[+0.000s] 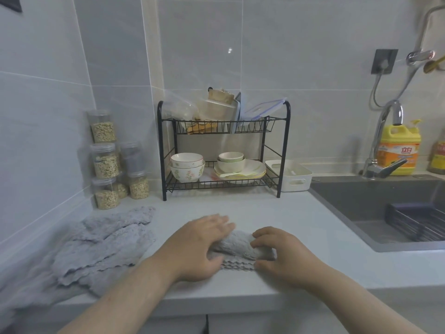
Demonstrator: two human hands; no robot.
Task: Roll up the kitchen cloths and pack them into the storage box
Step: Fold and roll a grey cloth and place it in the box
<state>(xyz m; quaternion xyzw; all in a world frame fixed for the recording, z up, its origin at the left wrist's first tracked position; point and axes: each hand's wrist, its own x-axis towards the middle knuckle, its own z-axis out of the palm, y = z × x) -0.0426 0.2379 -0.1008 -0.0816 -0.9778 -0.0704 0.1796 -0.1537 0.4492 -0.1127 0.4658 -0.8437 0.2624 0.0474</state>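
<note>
In the head view, a rolled cloth [240,244] is seen lying on the counter [301,220] close to its front edge, directly before the person. Its long axis is laid across, from left to right and slightly tilted, with the left end a little farther away. The left hand [199,244] is spread over the left end, its fingers stretched out nearly straight and pressed down on the roll; nothing is clasped by it. The right hand [281,254] is set on the right end, its fingers curled over the top of the roll and its thumb placed at the near side, so the cloth is gripped there. A short scalloped edge [238,266] is left unrolled between the two wrists (the tail of the cloth, it is judged), so the roll seems almost finished.

The storage box [292,175] is found well apart from the roll, farther back and to the right, just beside the dish rack [224,150] and near the sink [375,201]. The right hand is the nearer one to it, so a carry away and rightward is called for. A pile of cloths [103,244], not yet rolled, is heaped at the left.
</note>
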